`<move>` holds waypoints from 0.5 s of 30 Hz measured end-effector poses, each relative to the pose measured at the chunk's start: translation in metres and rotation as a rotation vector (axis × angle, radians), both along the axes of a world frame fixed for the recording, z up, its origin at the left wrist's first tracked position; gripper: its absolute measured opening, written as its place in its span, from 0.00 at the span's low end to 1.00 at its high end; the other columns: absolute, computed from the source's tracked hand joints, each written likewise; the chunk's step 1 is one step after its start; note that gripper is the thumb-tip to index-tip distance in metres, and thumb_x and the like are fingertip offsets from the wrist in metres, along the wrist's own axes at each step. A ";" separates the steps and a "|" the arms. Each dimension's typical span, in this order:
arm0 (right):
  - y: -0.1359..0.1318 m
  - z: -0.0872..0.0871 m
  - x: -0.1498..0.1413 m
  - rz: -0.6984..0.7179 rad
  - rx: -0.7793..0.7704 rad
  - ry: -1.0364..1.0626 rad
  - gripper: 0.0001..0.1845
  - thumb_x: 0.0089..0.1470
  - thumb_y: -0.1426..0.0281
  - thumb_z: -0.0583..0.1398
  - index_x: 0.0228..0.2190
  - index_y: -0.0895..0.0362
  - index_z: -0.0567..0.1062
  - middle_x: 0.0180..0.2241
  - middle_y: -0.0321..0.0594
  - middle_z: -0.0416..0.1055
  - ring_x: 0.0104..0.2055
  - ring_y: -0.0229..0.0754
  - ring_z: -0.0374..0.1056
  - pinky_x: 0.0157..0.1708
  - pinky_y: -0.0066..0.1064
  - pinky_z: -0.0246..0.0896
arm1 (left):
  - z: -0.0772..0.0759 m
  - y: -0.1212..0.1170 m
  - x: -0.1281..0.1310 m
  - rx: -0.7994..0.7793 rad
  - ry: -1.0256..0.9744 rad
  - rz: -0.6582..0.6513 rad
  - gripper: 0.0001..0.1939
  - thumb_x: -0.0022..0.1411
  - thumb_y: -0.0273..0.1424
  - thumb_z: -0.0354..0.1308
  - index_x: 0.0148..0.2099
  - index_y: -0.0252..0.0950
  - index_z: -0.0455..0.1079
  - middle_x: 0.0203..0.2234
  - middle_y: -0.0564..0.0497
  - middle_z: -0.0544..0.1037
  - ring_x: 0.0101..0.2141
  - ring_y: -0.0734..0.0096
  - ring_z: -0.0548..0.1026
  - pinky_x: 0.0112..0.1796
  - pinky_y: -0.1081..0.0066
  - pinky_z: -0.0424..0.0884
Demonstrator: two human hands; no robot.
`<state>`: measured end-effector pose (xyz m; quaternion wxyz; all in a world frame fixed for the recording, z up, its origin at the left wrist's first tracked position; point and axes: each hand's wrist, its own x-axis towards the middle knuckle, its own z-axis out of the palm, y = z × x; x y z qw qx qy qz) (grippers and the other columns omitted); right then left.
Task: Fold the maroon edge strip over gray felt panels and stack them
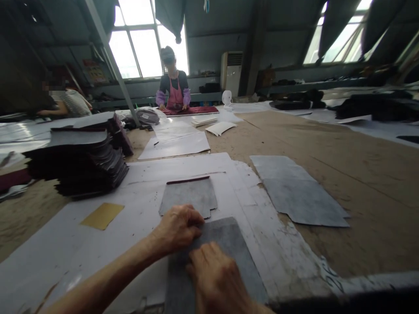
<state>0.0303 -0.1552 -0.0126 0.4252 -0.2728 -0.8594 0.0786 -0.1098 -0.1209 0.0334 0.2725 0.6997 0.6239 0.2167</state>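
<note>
A grey fabric panel lies on white sheeting at the table's near side, below both of my hands. My left hand is closed at the panel's upper left edge, its fingers bent and pinching there. Lower down, my right hand is closed over the panel's middle with curled fingers; its fingertips are partly hidden. Just beyond my left hand lies a smaller grey piece with a dark red strip along its far edge.
To the left rises a tall stack of dark pieces, with a yellow card nearer me. Another grey panel lies flat on the right. Across the table, a person in a pink apron handles dark red material; another person sits far left.
</note>
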 end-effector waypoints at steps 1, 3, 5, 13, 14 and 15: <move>0.005 0.005 0.007 0.063 -0.027 -0.012 0.13 0.51 0.78 0.47 0.23 0.59 0.68 0.22 0.42 0.65 0.26 0.43 0.59 0.23 0.32 0.53 | -0.003 -0.003 -0.001 0.040 0.006 -0.002 0.10 0.46 0.22 0.55 0.31 0.35 0.76 0.27 0.52 0.72 0.29 0.71 0.68 0.32 0.72 0.63; 0.024 0.018 0.026 0.104 -0.071 -0.050 0.10 0.52 0.79 0.51 0.29 0.60 0.71 0.28 0.43 0.68 0.32 0.43 0.62 0.30 0.32 0.59 | -0.008 -0.007 -0.002 0.113 0.007 -0.022 0.12 0.48 0.21 0.54 0.33 0.36 0.76 0.28 0.52 0.72 0.30 0.71 0.69 0.34 0.71 0.64; 0.048 0.030 0.045 0.056 -0.034 -0.119 0.11 0.51 0.80 0.54 0.36 0.61 0.72 0.35 0.44 0.70 0.38 0.44 0.62 0.36 0.34 0.62 | -0.013 -0.009 -0.002 0.185 0.002 -0.047 0.13 0.49 0.20 0.53 0.35 0.36 0.75 0.29 0.51 0.72 0.31 0.71 0.69 0.36 0.70 0.65; 0.091 0.029 0.071 0.186 0.122 -0.374 0.11 0.54 0.80 0.53 0.34 0.61 0.74 0.29 0.42 0.69 0.33 0.40 0.61 0.32 0.31 0.60 | -0.025 -0.017 0.001 0.474 0.087 -0.193 0.15 0.57 0.19 0.47 0.39 0.33 0.73 0.29 0.47 0.69 0.31 0.68 0.65 0.33 0.65 0.65; 0.090 0.027 0.071 0.192 0.133 -0.366 0.11 0.55 0.79 0.52 0.33 0.61 0.74 0.28 0.42 0.69 0.32 0.39 0.60 0.31 0.31 0.59 | -0.026 -0.019 0.000 0.528 0.127 -0.230 0.15 0.58 0.18 0.46 0.40 0.32 0.73 0.28 0.46 0.69 0.30 0.68 0.64 0.32 0.66 0.65; 0.089 0.026 0.072 0.195 0.150 -0.355 0.11 0.56 0.79 0.51 0.33 0.60 0.74 0.28 0.42 0.69 0.31 0.39 0.60 0.31 0.31 0.58 | -0.026 -0.020 -0.001 0.581 0.170 -0.270 0.16 0.58 0.17 0.45 0.41 0.31 0.72 0.28 0.46 0.68 0.30 0.68 0.63 0.32 0.66 0.65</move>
